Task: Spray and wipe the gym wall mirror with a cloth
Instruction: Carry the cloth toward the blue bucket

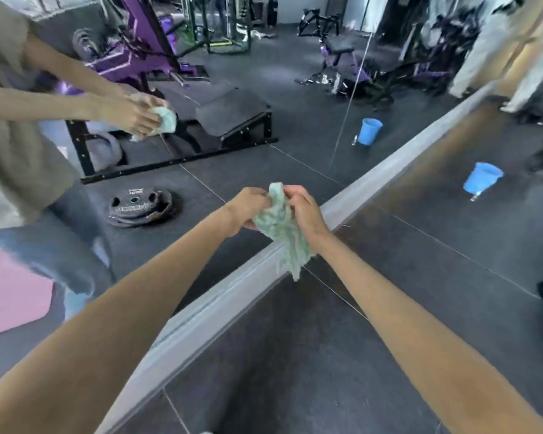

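Close before the wall mirror [232,158], above its grey bottom edge, the left hand [248,211] grips the crumpled green cloth [279,233], the right hand [304,211] pinches its upper part, its tail hangs down; farther right a blue bucket [483,178] stands on the floor [420,277]

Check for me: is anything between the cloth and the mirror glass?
Nothing visible. The left hand and right hand grip the cloth right in front of the mirror. The blue bucket stands on the floor off to the right.
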The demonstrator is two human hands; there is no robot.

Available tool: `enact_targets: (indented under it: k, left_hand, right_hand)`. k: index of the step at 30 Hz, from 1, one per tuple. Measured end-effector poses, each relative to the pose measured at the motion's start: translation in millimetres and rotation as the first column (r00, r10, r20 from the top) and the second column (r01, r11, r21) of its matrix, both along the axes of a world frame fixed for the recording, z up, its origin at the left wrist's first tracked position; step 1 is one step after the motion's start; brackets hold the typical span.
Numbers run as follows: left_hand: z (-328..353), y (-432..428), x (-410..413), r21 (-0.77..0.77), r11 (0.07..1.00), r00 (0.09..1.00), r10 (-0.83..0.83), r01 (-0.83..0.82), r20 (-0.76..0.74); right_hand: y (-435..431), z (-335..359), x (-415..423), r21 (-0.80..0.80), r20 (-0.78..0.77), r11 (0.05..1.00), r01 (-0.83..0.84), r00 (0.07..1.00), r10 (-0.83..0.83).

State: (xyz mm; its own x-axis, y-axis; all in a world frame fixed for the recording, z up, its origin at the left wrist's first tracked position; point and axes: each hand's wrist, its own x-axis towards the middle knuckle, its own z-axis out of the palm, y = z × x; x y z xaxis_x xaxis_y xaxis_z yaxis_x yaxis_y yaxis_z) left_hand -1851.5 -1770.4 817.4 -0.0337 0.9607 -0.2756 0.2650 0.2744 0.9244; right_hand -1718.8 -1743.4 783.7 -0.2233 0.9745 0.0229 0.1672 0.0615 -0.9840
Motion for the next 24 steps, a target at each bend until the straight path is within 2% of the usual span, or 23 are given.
enact_targets:
  k: [3,4,8,10,12,15,20,22,24]
  left_hand:
    - [-17,33,46,-0.017,0.994,0.985,-0.109,0.107,-0.133]
    - [-22,44,60,-0.026,0.989,0.98,-0.147,0.145,-0.137]
    - [-40,100,116,-0.107,0.935,0.94,-0.34,0.339,0.006]
    - [-46,131,144,-0.095,0.89,0.888,-0.453,0.446,-0.08]
    - [-51,168,168,-0.082,0.854,0.838,-0.52,0.514,-0.162]
    - [-57,233,202,-0.092,0.78,0.748,-0.621,0.619,-0.234]
    - [-62,345,256,-0.042,0.799,0.748,-0.579,0.6,-0.324]
    - [-61,384,281,-0.04,0.802,0.737,-0.567,0.596,-0.368]
    - [-61,414,305,-0.034,0.82,0.75,-0.538,0.571,-0.384]
  right_hand:
    - [23,-23,49,-0.086,0.04,0.991,0.106,0.994,-0.103]
    - [29,-30,63,-0.105,0.037,0.987,0.119,0.993,-0.116]
    - [58,-43,123,-0.096,0.042,0.986,0.14,0.99,-0.136]
    - [82,-45,152,-0.103,0.089,0.98,0.171,0.983,-0.162]
    - [115,-49,181,-0.104,0.214,0.976,0.191,0.963,-0.166]
    - [167,-51,225,-0.113,0.484,0.979,0.167,0.87,-0.092]
    - [255,-51,295,-0.093,0.664,0.973,0.21,0.742,-0.096]
    - [284,-48,324,-0.094,0.642,0.971,0.222,0.759,-0.111]
    - [304,-45,349,-0.131,0.562,0.966,0.222,0.819,-0.112]
